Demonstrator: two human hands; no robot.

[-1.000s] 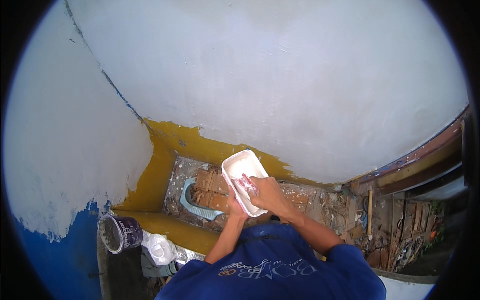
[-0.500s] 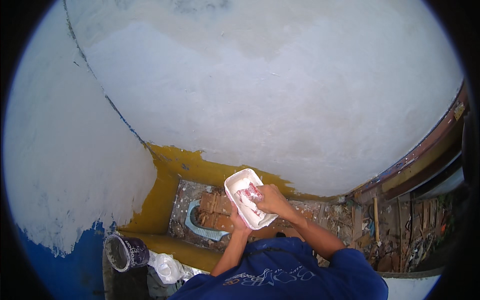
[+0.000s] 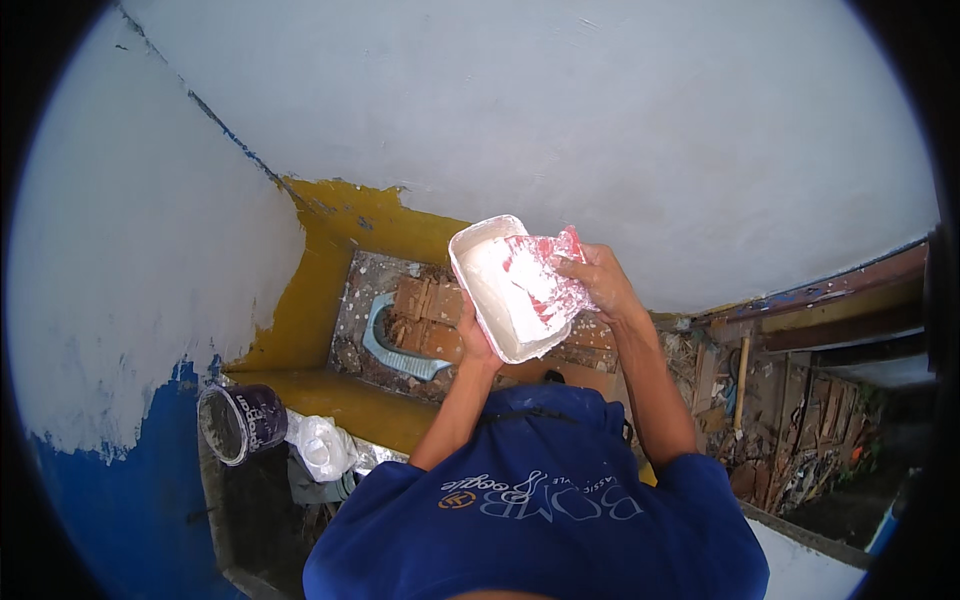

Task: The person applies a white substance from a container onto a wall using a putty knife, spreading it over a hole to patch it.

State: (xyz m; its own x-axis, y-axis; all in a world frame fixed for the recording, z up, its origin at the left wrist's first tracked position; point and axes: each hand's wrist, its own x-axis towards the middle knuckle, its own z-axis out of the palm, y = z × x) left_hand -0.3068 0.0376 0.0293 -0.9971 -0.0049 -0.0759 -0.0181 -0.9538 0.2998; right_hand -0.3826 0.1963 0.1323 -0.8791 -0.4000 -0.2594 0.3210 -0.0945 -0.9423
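My left hand (image 3: 477, 335) grips the near left side of a white rectangular tub (image 3: 461, 250). White paste (image 3: 487, 268) coats the inside of this tub. In my right hand (image 3: 604, 284) is a red putty spreader (image 3: 550, 278), pinched at its right edge and heavily smeared with white paste. Its broad face lies over the right part of the tub and hides some of the inside. Whether the spreader touches the rim, I cannot tell.
White-coated walls (image 3: 620, 130) rise ahead and to the left, above yellow and blue bands. A dark bucket (image 3: 242, 423) and a white plastic bag (image 3: 324, 447) sit at the lower left. Below lie a light-blue squat toilet (image 3: 400, 360), cardboard pieces (image 3: 428, 312) and debris (image 3: 800, 430).
Both hands have come up with the tub. The spreader has lifted from inside the tub and turned, now showing its broad, paste-covered face at the right side.
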